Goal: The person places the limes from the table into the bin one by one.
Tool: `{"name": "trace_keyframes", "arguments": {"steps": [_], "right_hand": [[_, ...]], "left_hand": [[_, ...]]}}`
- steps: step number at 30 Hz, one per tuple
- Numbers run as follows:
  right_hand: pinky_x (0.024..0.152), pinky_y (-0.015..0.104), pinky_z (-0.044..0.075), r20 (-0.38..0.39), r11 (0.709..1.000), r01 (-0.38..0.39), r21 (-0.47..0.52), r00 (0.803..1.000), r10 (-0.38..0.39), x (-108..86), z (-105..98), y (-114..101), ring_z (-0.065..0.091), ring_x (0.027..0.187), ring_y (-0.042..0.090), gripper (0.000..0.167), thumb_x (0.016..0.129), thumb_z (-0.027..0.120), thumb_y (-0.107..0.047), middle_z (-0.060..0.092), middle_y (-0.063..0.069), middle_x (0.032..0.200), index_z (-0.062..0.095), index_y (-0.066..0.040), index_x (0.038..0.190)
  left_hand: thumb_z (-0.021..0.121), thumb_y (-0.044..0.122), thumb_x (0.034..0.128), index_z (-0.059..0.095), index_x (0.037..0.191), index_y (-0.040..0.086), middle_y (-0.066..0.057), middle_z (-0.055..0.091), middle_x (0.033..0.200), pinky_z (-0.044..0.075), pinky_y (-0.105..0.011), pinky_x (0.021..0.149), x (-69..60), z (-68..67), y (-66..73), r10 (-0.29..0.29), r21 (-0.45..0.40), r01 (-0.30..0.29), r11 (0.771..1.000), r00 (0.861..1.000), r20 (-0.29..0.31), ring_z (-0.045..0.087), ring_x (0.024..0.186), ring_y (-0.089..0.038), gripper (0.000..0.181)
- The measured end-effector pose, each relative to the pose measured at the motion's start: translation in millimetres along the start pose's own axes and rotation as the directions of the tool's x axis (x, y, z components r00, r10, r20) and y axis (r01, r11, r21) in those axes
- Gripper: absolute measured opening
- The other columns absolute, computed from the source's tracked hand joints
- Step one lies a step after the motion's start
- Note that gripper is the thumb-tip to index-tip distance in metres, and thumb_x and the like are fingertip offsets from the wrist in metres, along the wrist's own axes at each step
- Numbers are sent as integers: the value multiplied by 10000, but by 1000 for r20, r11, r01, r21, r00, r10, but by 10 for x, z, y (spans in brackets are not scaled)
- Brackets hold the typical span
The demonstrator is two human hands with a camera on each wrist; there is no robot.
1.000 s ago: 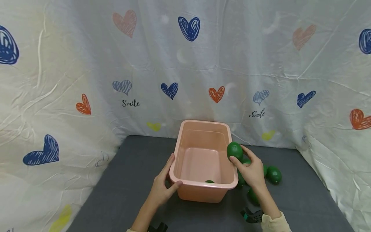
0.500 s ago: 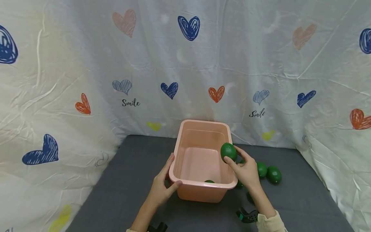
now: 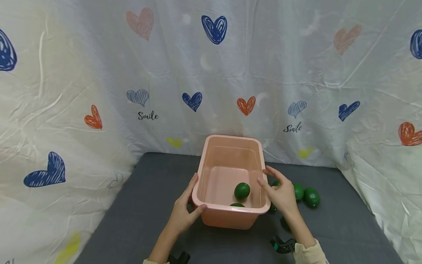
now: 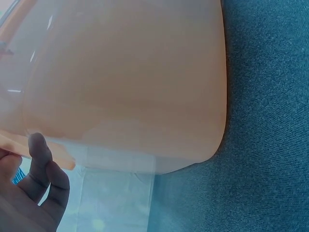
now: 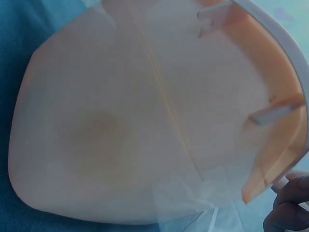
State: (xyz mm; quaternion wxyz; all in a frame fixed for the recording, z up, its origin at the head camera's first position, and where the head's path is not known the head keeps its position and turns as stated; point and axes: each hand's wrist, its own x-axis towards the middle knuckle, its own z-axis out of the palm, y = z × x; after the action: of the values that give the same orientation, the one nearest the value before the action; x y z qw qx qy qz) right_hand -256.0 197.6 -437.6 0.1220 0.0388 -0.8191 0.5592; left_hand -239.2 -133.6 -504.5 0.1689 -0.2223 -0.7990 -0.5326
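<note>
A pink basin (image 3: pixel 227 219) stands upright, with a green fruit (image 3: pixel 242 191) on its floor and part of another (image 3: pixel 237 205) showing behind the front rim. My left hand (image 3: pixel 181 218) grips the basin's front left corner, thumb on the rim and fingers along the side. In the left wrist view, bent fingers of that hand (image 4: pixel 41 188) lie at the rim of the basin (image 4: pixel 135 82). Over the right rim, my right hand (image 3: pixel 282 194) holds nothing, its thumb and fingers apart. The right wrist view shows its fingers (image 5: pixel 289 208) beside the basin (image 5: pixel 96 87).
Several more green fruits lie right of the basin: one at the far right (image 3: pixel 311 198), another beside it (image 3: pixel 298 191), others partly hidden near my right hand and forearm. The grey tabletop (image 3: pixel 132 227) meets a white curtain (image 3: pixel 224 66) printed with hearts.
My right hand first moved left over the basin with a green fruit, then let it go; that fruit now lies inside. My left hand has stayed at the basin's corner.
</note>
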Motion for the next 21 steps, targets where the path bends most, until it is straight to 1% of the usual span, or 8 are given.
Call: {"name": "trace_keyframes", "arguments": {"steps": [3,5,7,11,12,16,18,21], "right_hand": [[445,242,403,-14,1000,1,-21,1000,-1,17,-39,43,428,381,81,626,971,806,-286,670,162,1414,578,-74,1514],[449,241,402,-29,999,-1,-44,1000,-1,26,-68,80,427,382,82,627,971,806,-297,673,166,1414,581,-72,1511],[478,229,433,-49,998,-7,-66,999,3,32,-105,120,489,419,81,628,970,808,-298,676,176,1413,585,-61,1507],[553,211,498,-87,994,-57,-90,995,50,14,-212,214,627,550,71,627,973,804,-314,669,164,1428,585,-72,1508],[566,211,505,-92,993,-74,-92,994,65,3,-243,240,651,589,64,629,976,800,-321,664,162,1436,580,-73,1512],[528,231,467,-97,986,-130,-102,988,120,-55,-372,353,626,590,44,641,991,776,-364,643,148,1467,561,-87,1528],[554,228,484,-101,982,-151,-118,985,139,-90,-435,401,652,635,61,649,999,761,-390,637,150,1476,554,-87,1534],[629,212,517,-118,970,-181,-162,979,163,-145,-533,460,692,721,118,658,1008,738,-432,639,142,1478,551,-89,1538]], "left_hand": [[827,254,912,332,1685,188,-34,292,1744,310,-185,1169,8,7,-10,2,3,-2,1000,1000,-4,334,1560,-267,920],[827,260,914,336,1683,178,-76,302,1738,309,-184,1170,7,12,-18,11,6,-11,1000,1000,-9,338,1559,-268,916],[828,270,915,337,1682,179,-78,304,1737,311,-178,1167,6,15,-27,13,8,-13,1000,1000,-12,341,1556,-259,915],[831,266,911,335,1684,198,-21,298,1742,306,-171,1169,12,15,-36,6,15,-6,1000,1000,-10,341,1556,-232,921],[832,262,911,333,1685,201,-26,299,1741,305,-171,1168,14,15,-37,6,20,-6,1000,1000,-8,340,1557,-227,923],[833,247,908,334,1684,200,-89,315,1733,299,-168,1165,16,12,-37,2,26,-2,1000,1000,-6,337,1556,-213,924],[833,237,907,334,1684,192,-104,316,1730,304,-172,1165,13,12,-33,3,21,-3,1000,1000,-9,336,1558,-220,924],[831,233,909,326,1687,200,-58,303,1739,322,-197,1161,5,24,-26,-4,17,4,1000,1000,-11,341,1555,-244,929]]}}
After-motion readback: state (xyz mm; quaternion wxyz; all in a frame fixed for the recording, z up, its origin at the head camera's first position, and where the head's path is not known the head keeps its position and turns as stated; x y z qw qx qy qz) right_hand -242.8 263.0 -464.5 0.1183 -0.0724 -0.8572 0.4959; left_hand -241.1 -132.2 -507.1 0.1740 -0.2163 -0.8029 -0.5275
